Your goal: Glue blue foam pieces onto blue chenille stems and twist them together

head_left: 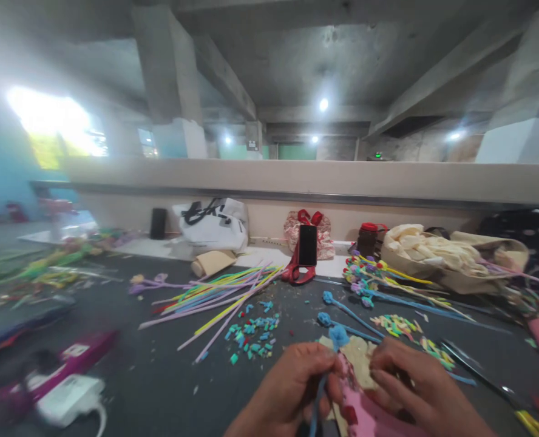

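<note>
Left, stems (221, 294) fan out beside cut bits (254, 337); near centre, the left hand's (299, 373) fingers pinch a blue flower (338, 335), head far, stem nearward; the right hand's (413, 379) curled fingers' grip is unclear; scissors (506, 391) lie right.

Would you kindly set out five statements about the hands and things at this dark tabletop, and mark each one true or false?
1. The left hand holds a blue fuzzy stem. True.
2. The black rectangular phone lies flat. False: the black rectangular phone stands upright before a red-and-white patterned fabric bag.
3. Small cut blue and green pieces lie on the dark tabletop. True.
4. The long metal tool with yellow handles is in the right hand. False: it lies to the right of that hand.
5. The dark jar with a red lid stands left of the cream cloth bundle. True.
</note>
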Demonstrator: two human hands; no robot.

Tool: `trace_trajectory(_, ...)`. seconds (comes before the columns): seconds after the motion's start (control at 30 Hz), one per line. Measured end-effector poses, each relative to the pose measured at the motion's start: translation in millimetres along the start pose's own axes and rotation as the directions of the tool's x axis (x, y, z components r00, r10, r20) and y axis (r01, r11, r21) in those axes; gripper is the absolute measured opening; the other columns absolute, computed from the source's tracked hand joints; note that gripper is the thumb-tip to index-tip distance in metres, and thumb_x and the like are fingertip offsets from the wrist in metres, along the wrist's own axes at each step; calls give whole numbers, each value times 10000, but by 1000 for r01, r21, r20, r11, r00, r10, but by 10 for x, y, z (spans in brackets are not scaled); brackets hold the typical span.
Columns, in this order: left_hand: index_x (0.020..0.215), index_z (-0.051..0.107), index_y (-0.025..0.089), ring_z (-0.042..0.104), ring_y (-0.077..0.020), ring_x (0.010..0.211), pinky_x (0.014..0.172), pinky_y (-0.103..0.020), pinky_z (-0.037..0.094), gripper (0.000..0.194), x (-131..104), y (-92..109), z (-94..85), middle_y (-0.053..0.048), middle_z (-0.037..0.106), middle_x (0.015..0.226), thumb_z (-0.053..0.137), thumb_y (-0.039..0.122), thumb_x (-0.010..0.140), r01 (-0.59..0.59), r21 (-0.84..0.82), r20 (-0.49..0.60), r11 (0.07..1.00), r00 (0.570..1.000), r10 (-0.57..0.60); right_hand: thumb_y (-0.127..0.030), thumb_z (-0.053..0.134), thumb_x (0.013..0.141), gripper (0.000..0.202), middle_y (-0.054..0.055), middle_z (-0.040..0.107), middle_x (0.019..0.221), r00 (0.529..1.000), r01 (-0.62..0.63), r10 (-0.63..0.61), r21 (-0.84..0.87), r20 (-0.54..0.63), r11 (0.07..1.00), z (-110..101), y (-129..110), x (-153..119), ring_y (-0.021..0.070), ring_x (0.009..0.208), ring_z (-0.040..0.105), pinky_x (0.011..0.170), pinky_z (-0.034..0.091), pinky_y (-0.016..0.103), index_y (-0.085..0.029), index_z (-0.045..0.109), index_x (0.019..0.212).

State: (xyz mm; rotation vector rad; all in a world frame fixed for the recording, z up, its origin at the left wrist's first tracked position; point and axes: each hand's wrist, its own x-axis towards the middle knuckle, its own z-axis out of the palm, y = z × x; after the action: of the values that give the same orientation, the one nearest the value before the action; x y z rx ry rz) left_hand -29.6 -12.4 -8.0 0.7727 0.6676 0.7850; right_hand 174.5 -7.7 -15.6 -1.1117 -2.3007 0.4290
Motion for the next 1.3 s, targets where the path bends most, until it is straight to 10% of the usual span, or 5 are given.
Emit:
trace_trajectory(0.23, 654, 574, 102, 431, -42, 277, 248, -150, 176, 192, 20, -54, -42, 5, 579, 449, 512, 283, 661, -21, -13, 160, 1000, 987, 23, -336, 409, 810, 311, -1, 524, 534, 991, -125, 124, -6, -45, 992, 34, 153, 224, 135, 507, 480, 467, 354, 222, -188, 512, 557)
trace_trajectory(0.4, 650, 582, 103, 443, -41, 311, 299, -161, 221, 155, -56, -3, -16, 13, 566, 462, 532, 250, 649, -90, -62, 246, 994, 964, 103, -234, 522, 727, 146, 10, 598, 633, 995, 33, -38, 53, 97, 998, -20, -79, 711, 153, 599, 543, 540, 396, 221, -180, 611, 625)
trace_trajectory(0.57, 603, 573, 110, 409, -35, 298, 332, -169, 229, 100, -186, 116, 52, 26, 548, 434, 574, 209, 591, -137, -146, 219, 980, 961, 167, -248, 551, 691, 139, 29, 635, 656, 964, 45, -48, 17, 261, 999, 206, -116, 1243, 160, 599, 566, 546, 411, 230, -163, 661, 695)
trace_trajectory(0.9, 566, 587, 107, 412, -65, 295, 342, -176, 224, 242, -168, 144, 41, 23, 492, 370, 573, 344, 522, -202, -235, 184, 951, 951, 248, -193, 473, 717, 242, 45, 673, 830, 977, 79, -49, -139, 206, 987, 861, -40, 1957, 170, 710, 599, 622, 430, 236, -161, 658, 869)
trace_trajectory(1.3, 545, 600, 109, 380, -59, 272, 337, -178, 230, 236, -166, 170, 41, 14, 485, 346, 569, 340, 501, -215, -245, 120, 945, 961, 250, -173, 485, 703, 175, 32, 642, 808, 958, 207, -103, -396, 267, 895, 1146, -275, 2258, 175, 760, 569, 612, 364, 228, -201, 648, 760)
